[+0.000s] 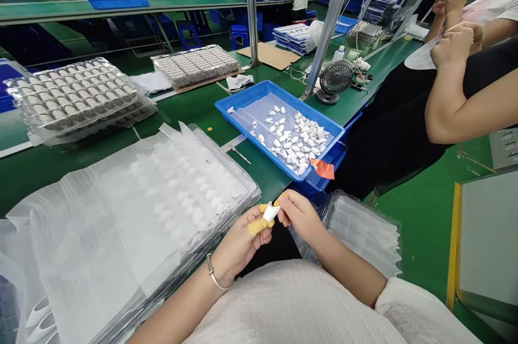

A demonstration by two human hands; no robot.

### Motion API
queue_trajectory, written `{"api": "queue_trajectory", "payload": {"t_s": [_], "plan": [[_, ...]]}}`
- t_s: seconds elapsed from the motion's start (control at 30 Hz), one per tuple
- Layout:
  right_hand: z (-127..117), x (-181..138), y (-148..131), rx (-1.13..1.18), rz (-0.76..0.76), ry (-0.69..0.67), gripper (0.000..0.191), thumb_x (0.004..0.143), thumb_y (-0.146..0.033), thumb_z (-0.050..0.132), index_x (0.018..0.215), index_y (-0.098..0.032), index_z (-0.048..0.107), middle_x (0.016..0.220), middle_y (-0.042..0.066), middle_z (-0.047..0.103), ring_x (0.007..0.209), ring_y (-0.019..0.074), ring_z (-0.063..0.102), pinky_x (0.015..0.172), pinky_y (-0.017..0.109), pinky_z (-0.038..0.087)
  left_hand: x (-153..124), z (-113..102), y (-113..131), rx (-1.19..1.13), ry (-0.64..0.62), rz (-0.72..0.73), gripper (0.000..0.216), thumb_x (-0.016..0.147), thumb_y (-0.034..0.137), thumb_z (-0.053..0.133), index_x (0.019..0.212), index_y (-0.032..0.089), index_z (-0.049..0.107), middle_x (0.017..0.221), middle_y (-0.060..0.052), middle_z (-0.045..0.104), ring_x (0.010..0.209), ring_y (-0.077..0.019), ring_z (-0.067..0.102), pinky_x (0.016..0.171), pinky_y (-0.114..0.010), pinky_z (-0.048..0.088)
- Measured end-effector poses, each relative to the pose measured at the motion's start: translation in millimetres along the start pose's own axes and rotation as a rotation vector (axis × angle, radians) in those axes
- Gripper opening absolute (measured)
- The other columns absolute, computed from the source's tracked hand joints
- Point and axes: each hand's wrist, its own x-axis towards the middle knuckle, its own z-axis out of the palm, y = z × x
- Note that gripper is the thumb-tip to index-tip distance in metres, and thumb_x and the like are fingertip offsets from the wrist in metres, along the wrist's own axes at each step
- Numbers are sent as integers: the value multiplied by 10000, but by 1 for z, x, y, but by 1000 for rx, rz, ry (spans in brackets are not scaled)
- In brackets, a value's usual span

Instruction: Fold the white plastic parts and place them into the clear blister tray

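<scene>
A small white curved plastic shell (271,212) is between my two hands, above my lap. My left hand (246,236), wearing yellow finger cots, pinches it between thumb and fingers. At the shell's upper right end, the bent fingers of my right hand (299,214) close on its edge, with a yellow cot on one fingertip. Just beyond my hands stands a blue tray (279,163), in which many similar white pieces (309,133) lie loose on a pale sheet. Left of my hands, thin white foam sheet (101,214) covers a clear plastic tray of white parts.
Stacked clear trays with rows of parts (76,90) stand at the back left, and another such stack (196,66) behind. A small black fan (335,80) is by a metal post (329,26). A co-worker's arm (469,107) is at right. Clear trays (360,231) sit low beside me.
</scene>
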Motion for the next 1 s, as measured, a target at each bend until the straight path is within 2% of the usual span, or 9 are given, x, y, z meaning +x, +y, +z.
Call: {"api": "queue_trajectory", "payload": {"t_s": [0.23,0.37,0.47,0.53,0.6,0.7,0.77,0.87,1.0], "plan": [[-4,0,2,135,-9,93,353,930,-498,490,760,-190,518,604,-42,488,514,89,431,514,234,367,1,0,-1,-174,4,-62,152,762,197,709,861,153,602,709,37,469,531,-39,377,522,-173,345],[-4,-2,-2,49,-39,-14,261,896,-446,567,875,-188,602,660,-30,511,578,101,456,554,242,380,0,1,-1,-161,20,-66,172,737,203,731,851,154,611,721,32,491,536,-39,392,527,-175,350],[-3,-3,-2,16,-28,-58,246,897,-416,564,831,-182,606,672,-23,522,601,106,470,568,247,384,0,1,-1,-151,6,-66,170,758,230,727,865,157,617,753,22,511,551,-43,400,535,-181,356],[-1,-3,-1,36,-21,-49,260,910,-415,535,802,-183,577,655,-28,508,587,104,465,562,246,380,0,0,-3,-156,-12,-68,173,782,256,721,882,159,618,764,20,514,561,-45,405,546,-182,364],[2,-4,-1,11,-8,-21,236,868,-407,602,796,-189,544,661,-37,502,588,102,461,557,241,374,1,0,-6,-161,-23,-71,183,788,253,726,899,157,616,758,23,505,567,-44,404,553,-177,367],[6,-7,-3,-158,-12,55,273,793,-384,697,763,-198,500,677,-44,495,599,103,450,540,233,347,2,0,-8,-169,-18,-74,171,787,227,729,876,146,606,745,23,505,563,-40,398,550,-167,365],[6,-8,-5,-251,-56,77,291,864,-396,614,710,-196,470,648,-39,489,588,104,442,539,239,335,3,1,-9,-179,-10,-84,151,790,213,718,831,143,592,734,22,513,556,-39,406,542,-164,364],[2,-6,-5,-204,-69,33,363,964,-406,448,668,-196,444,567,-39,490,542,100,440,550,246,346,2,3,-7,-191,-9,-117,131,792,191,693,782,141,573,725,19,519,541,-38,409,524,-162,358],[0,-4,0,-36,1,-15,382,964,-446,451,679,-192,468,536,-42,496,512,92,446,528,236,345,1,4,-5,-179,-9,-144,106,789,177,667,772,136,571,718,16,511,527,-40,394,507,-164,355]]}}
